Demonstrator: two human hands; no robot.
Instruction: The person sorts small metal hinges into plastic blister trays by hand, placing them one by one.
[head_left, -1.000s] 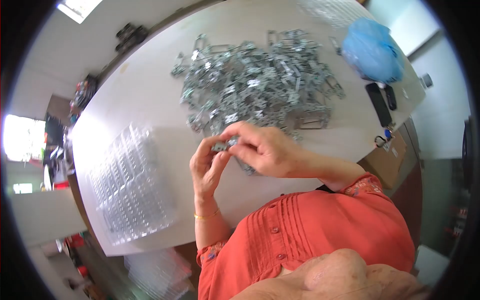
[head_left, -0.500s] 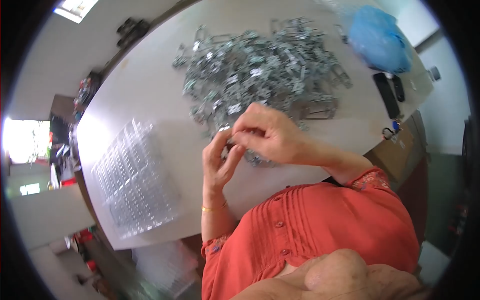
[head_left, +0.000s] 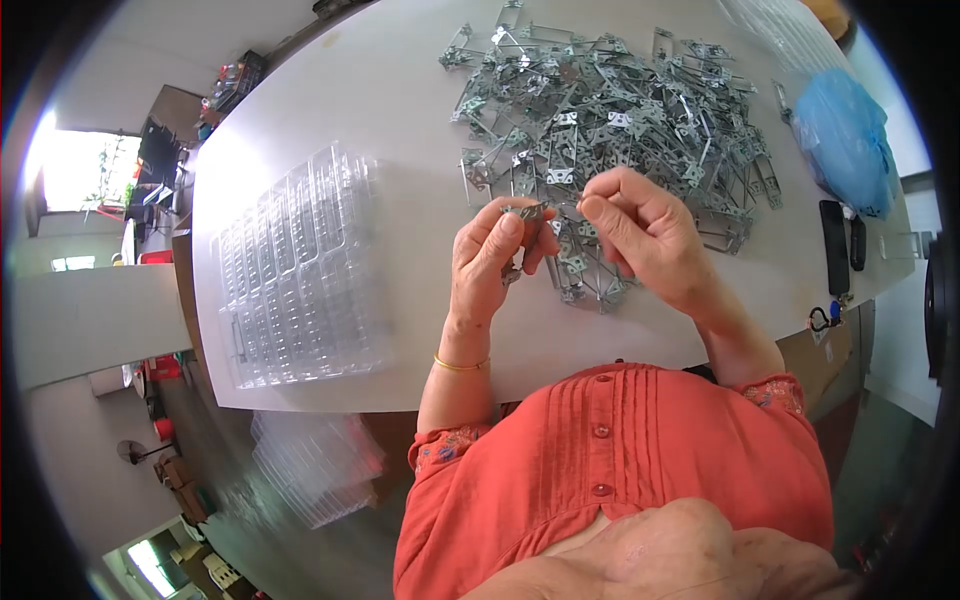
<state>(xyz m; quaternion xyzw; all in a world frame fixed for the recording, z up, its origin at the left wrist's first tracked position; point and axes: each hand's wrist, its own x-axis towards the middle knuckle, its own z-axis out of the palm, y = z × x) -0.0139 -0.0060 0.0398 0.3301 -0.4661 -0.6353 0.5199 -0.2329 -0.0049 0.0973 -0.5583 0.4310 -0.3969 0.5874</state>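
My left hand [head_left: 482, 252] is closed on a small grey metal bracket [head_left: 531, 213], gripped between the thumb and fingers. Part of the bracket is covered by the fingers. To the right of it, my right hand [head_left: 655, 235] is pinched, thumb against forefinger; whatever lies between the tips is too small to make out. Both hands are raised over the near side of a large heap of metal brackets [head_left: 620, 130] with thin wire-like bars. Some of those brackets lie below and between the hands.
Clear plastic blister trays [head_left: 300, 280] are stacked on the white table [head_left: 400, 90] at left. More clear trays [head_left: 315, 465] sit below the table's edge. At right are a blue plastic bag [head_left: 843, 140], a black phone-like object [head_left: 833, 247] and keys [head_left: 828, 316].
My hands were together, fingertips meeting; now they are apart, and the bracket shows in my left hand. The camera view has shifted, so the heap and trays appear further right.
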